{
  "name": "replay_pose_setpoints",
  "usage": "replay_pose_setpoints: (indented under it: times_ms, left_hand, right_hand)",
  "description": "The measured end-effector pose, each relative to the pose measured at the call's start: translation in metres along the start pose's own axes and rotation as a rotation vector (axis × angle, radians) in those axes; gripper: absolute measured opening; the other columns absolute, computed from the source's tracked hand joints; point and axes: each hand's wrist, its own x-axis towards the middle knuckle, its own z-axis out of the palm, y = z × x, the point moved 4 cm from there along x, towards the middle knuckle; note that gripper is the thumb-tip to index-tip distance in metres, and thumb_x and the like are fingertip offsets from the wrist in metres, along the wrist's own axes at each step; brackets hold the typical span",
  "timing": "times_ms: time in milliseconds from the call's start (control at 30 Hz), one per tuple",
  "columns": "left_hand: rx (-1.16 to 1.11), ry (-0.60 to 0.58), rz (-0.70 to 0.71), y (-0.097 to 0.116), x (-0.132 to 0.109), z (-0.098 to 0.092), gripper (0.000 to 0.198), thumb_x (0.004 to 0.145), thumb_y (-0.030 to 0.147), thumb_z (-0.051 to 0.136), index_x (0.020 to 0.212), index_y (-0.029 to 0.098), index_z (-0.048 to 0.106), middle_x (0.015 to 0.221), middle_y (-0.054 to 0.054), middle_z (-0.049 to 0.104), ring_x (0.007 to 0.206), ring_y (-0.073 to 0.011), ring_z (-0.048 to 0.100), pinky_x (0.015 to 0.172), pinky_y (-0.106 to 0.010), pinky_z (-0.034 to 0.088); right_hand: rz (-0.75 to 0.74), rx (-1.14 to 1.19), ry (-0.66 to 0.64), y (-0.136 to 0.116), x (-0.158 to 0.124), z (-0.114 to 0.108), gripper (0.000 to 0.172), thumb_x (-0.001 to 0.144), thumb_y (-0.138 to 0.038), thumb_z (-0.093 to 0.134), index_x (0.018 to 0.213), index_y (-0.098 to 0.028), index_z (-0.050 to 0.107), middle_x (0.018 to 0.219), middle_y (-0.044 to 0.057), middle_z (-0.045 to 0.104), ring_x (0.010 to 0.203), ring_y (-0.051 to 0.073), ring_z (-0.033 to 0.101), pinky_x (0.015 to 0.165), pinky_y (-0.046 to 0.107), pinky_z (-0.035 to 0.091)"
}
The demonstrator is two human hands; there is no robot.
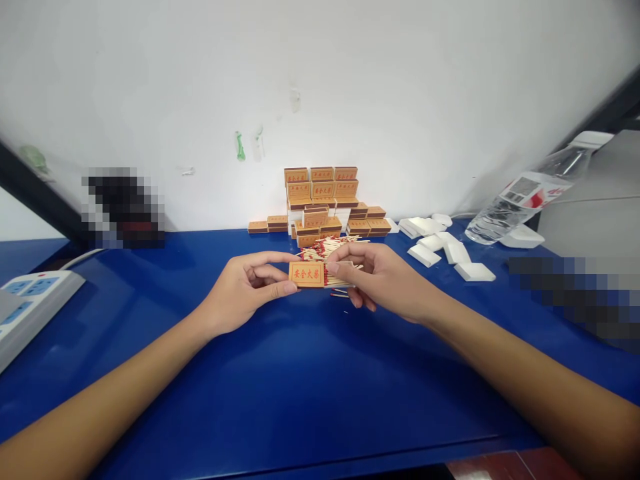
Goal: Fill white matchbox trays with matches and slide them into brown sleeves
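Observation:
Between thumb and fingers, my left hand (245,288) grips the orange sleeve of a matchbox (307,275) by its left end. My right hand (384,277) pinches the white inner tray (345,267), which holds red-tipped matches and sticks partly out of the sleeve's right end. Right behind the box lies a heap of loose matches (320,249). A few single matches (339,293) rest on the table below my right fingers. Part of the tray is hidden by my right thumb.
Stacked matchboxes (323,190) stand against the white wall. Several white trays (455,248) lie at the right, near a tilted clear plastic bottle (535,190). A power strip (35,300) sits at the left edge of the blue table (280,400).

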Motion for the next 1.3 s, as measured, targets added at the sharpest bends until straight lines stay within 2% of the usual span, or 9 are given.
replay_pose_setpoints:
  times_ms: [233,467,567,667,800,933,1033,1167,1300]
  left_hand:
    - [0.002,0.013,0.002,0.001,-0.001,0.003,0.055,0.081,0.043,0.089,0.128,0.019,0.075,0.088,-0.006,0.084,0.077,-0.0201,0.076,0.069,-0.028,0.058]
    - [-0.019,0.026,-0.006,0.001,-0.002,0.002,0.056,0.081,0.044,0.089,0.129,0.020,0.074,0.093,-0.007,0.085,0.083,-0.0224,0.078,0.075,-0.031,0.060]
    - [-0.024,0.050,-0.006,0.000,-0.002,0.001,0.056,0.083,0.045,0.088,0.131,0.020,0.074,0.093,-0.007,0.085,0.083,-0.0218,0.078,0.075,-0.030,0.058]
    - [-0.013,0.083,0.004,0.000,-0.001,-0.001,0.057,0.082,0.047,0.088,0.130,0.019,0.075,0.089,-0.006,0.085,0.076,-0.0191,0.074,0.068,-0.027,0.055]
    - [0.023,0.087,0.016,0.001,0.000,-0.003,0.057,0.083,0.049,0.086,0.129,0.018,0.075,0.085,-0.005,0.084,0.067,-0.0167,0.069,0.062,-0.026,0.050]
    - [0.141,0.068,0.031,0.002,0.002,-0.006,0.052,0.086,0.047,0.084,0.127,0.018,0.074,0.084,-0.004,0.083,0.071,-0.0177,0.071,0.071,-0.029,0.054]
    - [0.282,0.033,0.042,0.000,0.003,-0.009,0.047,0.088,0.048,0.081,0.126,0.021,0.075,0.088,-0.002,0.083,0.077,-0.0191,0.072,0.078,-0.032,0.055]
    - [0.436,-0.022,0.073,-0.003,0.003,-0.011,0.036,0.092,0.051,0.077,0.115,0.024,0.079,0.111,-0.004,0.082,0.094,-0.0228,0.073,0.086,-0.037,0.054]
    - [0.550,-0.026,0.135,-0.004,0.005,-0.012,0.040,0.091,0.052,0.078,0.124,0.030,0.076,0.112,-0.003,0.080,0.110,-0.0270,0.069,0.099,-0.044,0.051]
  right_hand:
    - [-0.010,0.075,-0.003,-0.001,-0.001,0.002,0.031,0.085,-0.048,0.081,0.095,-0.021,0.068,0.057,-0.003,0.062,0.047,0.011,0.054,0.038,0.021,0.039]
    - [-0.044,0.091,0.004,-0.005,-0.002,0.002,0.036,0.087,-0.052,0.080,0.099,-0.020,0.069,0.066,0.000,0.066,0.053,0.013,0.060,0.043,0.024,0.047]
    - [-0.081,0.036,0.037,-0.007,-0.003,-0.001,0.040,0.091,-0.055,0.075,0.108,-0.020,0.067,0.082,0.004,0.072,0.057,0.014,0.064,0.045,0.027,0.052]
    - [-0.116,-0.028,0.042,-0.004,-0.002,-0.002,0.042,0.091,-0.054,0.076,0.116,-0.022,0.065,0.109,0.009,0.075,0.066,0.015,0.067,0.049,0.028,0.054]
    - [-0.241,-0.149,0.025,0.001,0.001,-0.002,0.035,0.095,-0.050,0.072,0.118,-0.024,0.067,0.129,0.009,0.071,0.075,0.015,0.064,0.068,0.034,0.060]
    - [-0.385,-0.406,0.122,0.002,0.002,-0.006,0.029,0.095,-0.043,0.074,0.115,-0.023,0.066,0.124,0.008,0.069,0.079,0.016,0.060,0.075,0.036,0.055]
    - [-0.456,-0.529,0.077,0.002,0.002,-0.004,0.020,0.095,-0.039,0.076,0.105,-0.024,0.067,0.112,0.006,0.068,0.093,0.020,0.060,0.082,0.036,0.050]
    - [-0.517,-0.615,0.030,0.004,0.001,0.000,0.018,0.095,-0.036,0.079,0.104,-0.025,0.068,0.107,0.005,0.066,0.101,0.023,0.058,0.087,0.038,0.047]
    - [-0.509,-0.671,0.004,0.009,0.002,0.002,0.018,0.094,-0.033,0.080,0.102,-0.023,0.068,0.110,0.007,0.065,0.106,0.025,0.058,0.092,0.039,0.047]
